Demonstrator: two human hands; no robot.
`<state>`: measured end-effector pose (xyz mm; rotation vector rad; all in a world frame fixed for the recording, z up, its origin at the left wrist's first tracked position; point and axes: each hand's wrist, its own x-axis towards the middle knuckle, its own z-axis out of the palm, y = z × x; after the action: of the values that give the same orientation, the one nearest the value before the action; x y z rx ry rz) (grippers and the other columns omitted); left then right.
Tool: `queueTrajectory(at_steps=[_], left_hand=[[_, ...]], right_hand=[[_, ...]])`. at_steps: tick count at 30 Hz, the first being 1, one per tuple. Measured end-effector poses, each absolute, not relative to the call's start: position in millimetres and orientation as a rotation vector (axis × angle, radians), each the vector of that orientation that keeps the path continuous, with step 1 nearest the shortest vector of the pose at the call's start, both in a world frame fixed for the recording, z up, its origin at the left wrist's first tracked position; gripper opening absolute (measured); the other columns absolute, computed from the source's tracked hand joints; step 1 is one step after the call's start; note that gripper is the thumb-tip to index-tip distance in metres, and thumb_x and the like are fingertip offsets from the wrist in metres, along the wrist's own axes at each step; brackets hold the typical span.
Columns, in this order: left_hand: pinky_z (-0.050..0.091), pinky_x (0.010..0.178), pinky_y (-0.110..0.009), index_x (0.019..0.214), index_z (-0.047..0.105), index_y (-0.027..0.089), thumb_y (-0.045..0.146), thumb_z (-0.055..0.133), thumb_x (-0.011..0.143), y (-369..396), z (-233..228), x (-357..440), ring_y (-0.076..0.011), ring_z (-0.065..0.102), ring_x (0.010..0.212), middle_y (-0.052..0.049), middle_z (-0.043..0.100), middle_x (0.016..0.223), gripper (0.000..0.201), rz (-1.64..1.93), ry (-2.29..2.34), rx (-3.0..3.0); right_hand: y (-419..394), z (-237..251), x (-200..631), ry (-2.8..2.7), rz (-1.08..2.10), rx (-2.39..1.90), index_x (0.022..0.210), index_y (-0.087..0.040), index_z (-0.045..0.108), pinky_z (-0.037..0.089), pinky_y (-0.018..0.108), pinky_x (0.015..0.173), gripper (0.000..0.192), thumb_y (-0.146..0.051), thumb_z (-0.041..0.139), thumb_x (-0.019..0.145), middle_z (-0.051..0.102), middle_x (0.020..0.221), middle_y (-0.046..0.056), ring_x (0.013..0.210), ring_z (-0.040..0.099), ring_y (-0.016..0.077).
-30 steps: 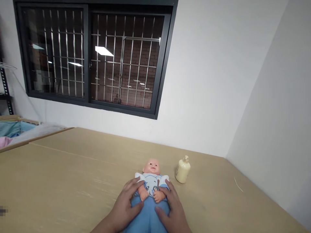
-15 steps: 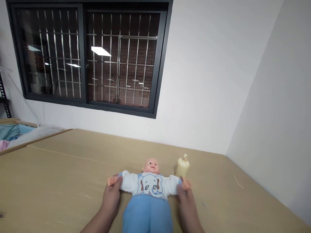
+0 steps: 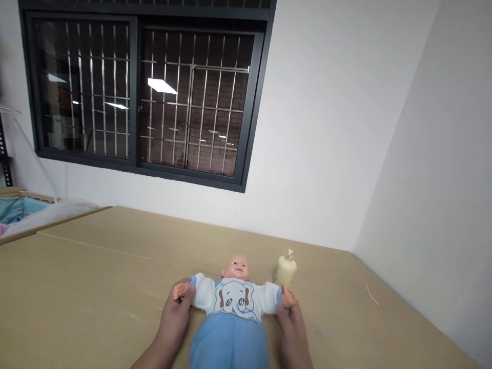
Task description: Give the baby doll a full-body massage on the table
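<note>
A baby doll lies on its back on the brown tabletop, head toward the wall and arms spread wide. It wears a white top with an elephant print and blue trousers; its legs run out of the bottom of the view. My left hand is closed around the doll's hand on the left side. On the other side, my right hand grips the doll's other hand by the blue cuff. Just beyond my right hand stands a cream pump bottle, upright, its lower part partly hidden by the doll's hand.
The brown tabletop reaches back to a white wall with a barred window. A thin pale strand lies at the right. At far left, a bin with blue cloth and clear plastic adjoins the table.
The view has shifted slightly, so the doll, bottle and hands sit a little lower and to the left. Both hands keep their hold on the doll's hands.
</note>
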<state>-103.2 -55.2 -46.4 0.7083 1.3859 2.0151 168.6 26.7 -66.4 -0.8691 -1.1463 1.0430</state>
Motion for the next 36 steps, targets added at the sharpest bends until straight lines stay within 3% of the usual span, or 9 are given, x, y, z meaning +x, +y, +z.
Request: queueTrajectory(at_steps=[5, 11, 15, 20, 23, 25, 29, 32, 36], left_hand=[[0.042, 0.115, -0.045, 0.127, 0.066, 0.020, 0.044, 0.078, 0.075, -64, -52, -95, -0.0323, 0.059, 0.127, -0.015, 0.065, 0.135, 0.059, 1.824, 1.413, 1.296], [0.032, 0.121, -0.050, 0.128, 0.071, 0.029, 0.028, 0.072, 0.076, -67, -54, -89, -0.0330, 0.046, 0.141, -0.010, 0.057, 0.147, 0.052, 1.515, 1.517, 1.755], [0.031, 0.122, -0.051, 0.127, 0.072, 0.030, 0.028, 0.073, 0.074, -66, -52, -82, -0.0337, 0.045, 0.142, -0.009, 0.056, 0.148, 0.053, 1.458, 1.575, 1.806], [0.043, 0.114, -0.044, 0.118, 0.073, 0.023, 0.044, 0.070, 0.081, -58, -47, -90, -0.0309, 0.061, 0.124, -0.012, 0.070, 0.127, 0.043, 1.735, 1.549, 1.402], [0.053, 0.101, -0.041, 0.106, 0.071, 0.019, 0.049, 0.070, 0.081, -52, -43, -102, -0.0297, 0.067, 0.110, -0.012, 0.074, 0.110, 0.040, 1.913, 1.500, 0.983], [0.058, 0.090, -0.041, 0.101, 0.068, 0.018, 0.045, 0.069, 0.083, -48, -41, -108, -0.0280, 0.070, 0.102, -0.010, 0.075, 0.103, 0.032, 1.944, 1.426, 0.654], [0.062, 0.073, -0.039, 0.099, 0.062, 0.020, 0.028, 0.058, 0.090, -46, -36, -111, -0.0224, 0.072, 0.087, -0.007, 0.073, 0.100, 0.013, 1.860, 1.289, 0.236], [0.062, 0.071, -0.038, 0.097, 0.059, 0.021, 0.025, 0.057, 0.090, -48, -35, -111, -0.0220, 0.072, 0.086, -0.007, 0.073, 0.100, 0.009, 1.851, 1.293, 0.205], [0.061, 0.080, -0.041, 0.100, 0.063, 0.018, 0.038, 0.065, 0.086, -50, -39, -111, -0.0283, 0.070, 0.101, -0.011, 0.073, 0.104, 0.024, 1.909, 1.361, 0.446]], right_hand=[[6, -66, 157, -1.643, 0.779, -0.839, 0.140, -0.025, 0.059, 0.035, 0.046, 0.120, 0.058, -0.035, 0.070, 0.084, 0.054, 0.150, 0.009, 0.141, 0.047, 0.0317], [-6, -64, 148, -1.944, 0.521, -0.870, 0.137, -0.030, 0.063, 0.032, 0.054, 0.120, 0.060, -0.026, 0.070, 0.079, 0.046, 0.156, 0.007, 0.146, 0.039, 0.0358], [-8, -63, 149, -1.949, 0.507, -0.855, 0.136, -0.029, 0.063, 0.033, 0.054, 0.120, 0.057, -0.028, 0.070, 0.079, 0.046, 0.156, 0.008, 0.146, 0.039, 0.0360], [9, -62, 158, -1.617, 0.728, -0.936, 0.138, -0.023, 0.059, 0.033, 0.047, 0.120, 0.057, -0.042, 0.069, 0.085, 0.055, 0.148, 0.011, 0.140, 0.048, 0.0316], [27, -62, 168, -1.238, 0.862, -1.082, 0.133, -0.022, 0.060, 0.029, 0.047, 0.122, 0.061, -0.054, 0.070, 0.081, 0.055, 0.148, 0.010, 0.144, 0.041, 0.0323], [37, -64, 175, -1.008, 1.020, -1.076, 0.131, -0.023, 0.059, 0.035, 0.050, 0.118, 0.066, -0.057, 0.073, 0.077, 0.056, 0.147, 0.009, 0.142, 0.044, 0.0338], [49, -73, 185, -0.684, 1.510, -0.919, 0.125, -0.021, 0.058, 0.056, 0.051, 0.096, 0.063, -0.052, 0.075, 0.074, 0.068, 0.131, 0.011, 0.120, 0.065, 0.0346], [52, -79, 188, -0.597, 1.627, -0.937, 0.119, -0.017, 0.061, 0.060, 0.047, 0.090, 0.055, -0.044, 0.075, 0.074, 0.071, 0.125, 0.014, 0.115, 0.068, 0.0339], [46, -74, 182, -0.716, 1.418, -0.949, 0.133, -0.021, 0.054, 0.059, 0.048, 0.091, 0.069, -0.051, 0.075, 0.075, 0.067, 0.133, 0.011, 0.118, 0.066, 0.0338]])
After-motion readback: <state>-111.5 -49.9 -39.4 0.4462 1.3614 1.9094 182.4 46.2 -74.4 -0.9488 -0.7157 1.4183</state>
